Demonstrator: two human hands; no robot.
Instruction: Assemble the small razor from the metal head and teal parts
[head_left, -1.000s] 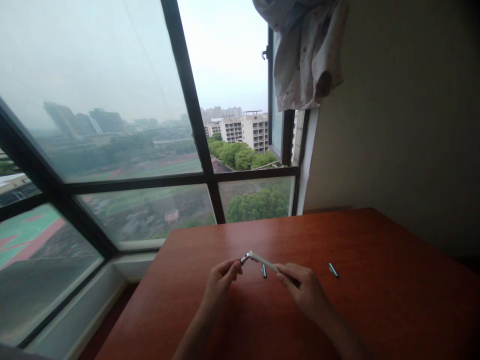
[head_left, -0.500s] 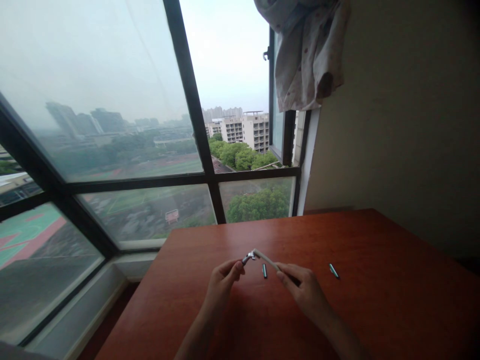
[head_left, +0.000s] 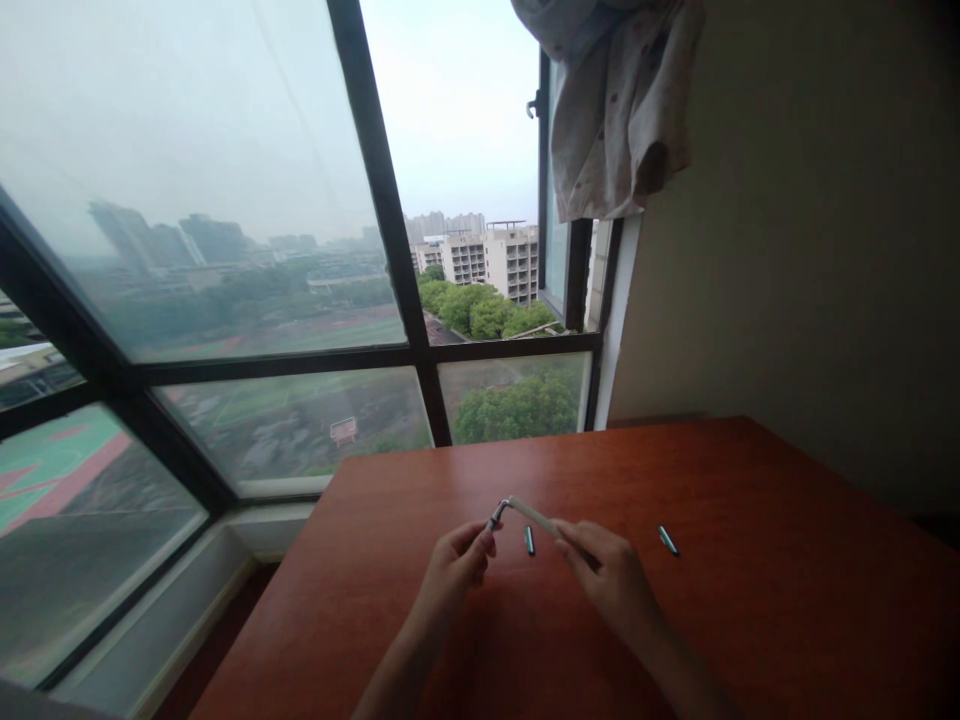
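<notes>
Soft grey daylight came through the window (head_left: 300, 250), hazing the far skyline. The wall (head_left: 810, 250) lay dim, its corners near black. The counter (head_left: 750, 600) showed a faint sheen. Window bars bowed toward the edges.

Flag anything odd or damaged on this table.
Nothing looks damaged or spilled. Two small dark pieces lie loose and apart on the table; the left hand and right hand hold a white tool between them.

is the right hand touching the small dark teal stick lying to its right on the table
Apart. The head view shows bare table between the right hand and the small dark teal stick.
</notes>
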